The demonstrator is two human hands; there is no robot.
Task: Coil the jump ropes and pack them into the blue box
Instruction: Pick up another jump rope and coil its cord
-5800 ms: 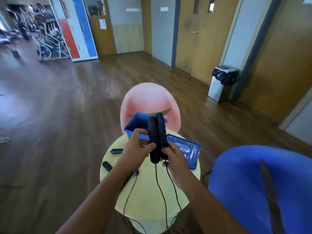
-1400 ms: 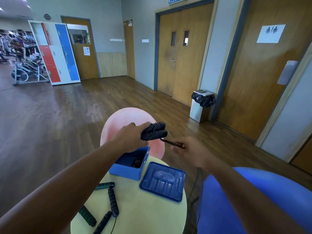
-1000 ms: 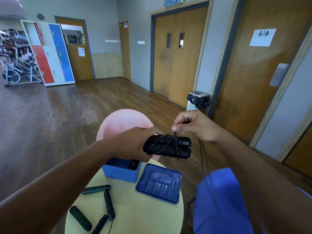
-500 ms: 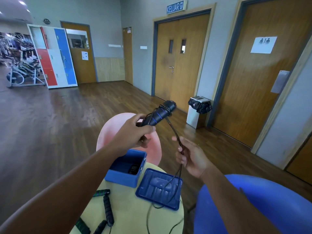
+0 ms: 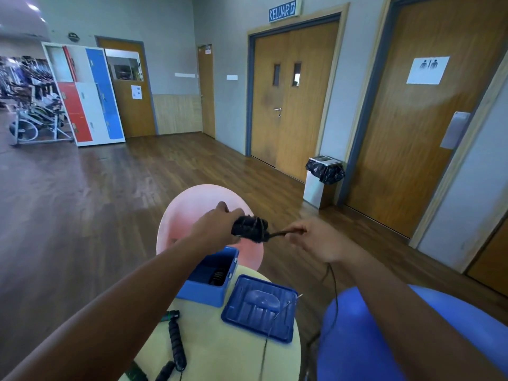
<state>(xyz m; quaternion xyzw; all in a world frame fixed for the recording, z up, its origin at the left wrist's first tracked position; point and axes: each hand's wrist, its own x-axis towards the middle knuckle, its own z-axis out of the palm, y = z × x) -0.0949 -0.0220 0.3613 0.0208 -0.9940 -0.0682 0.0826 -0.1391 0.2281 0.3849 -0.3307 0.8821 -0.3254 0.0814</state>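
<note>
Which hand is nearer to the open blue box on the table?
Left. The left hand, gripping the black handles, is just above the blue box; the right hand, pinching the cord, is off to its right.

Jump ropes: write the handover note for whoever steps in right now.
Left hand grips the black handles, partly wrapped. Right hand pinches the cord taut; the slack hangs below.
Blue box stands open on the table, a coiled rope inside, lid beside it.
Left to do: finish winding, box it, coil the loose ropes by the box, shut the lid.
</note>
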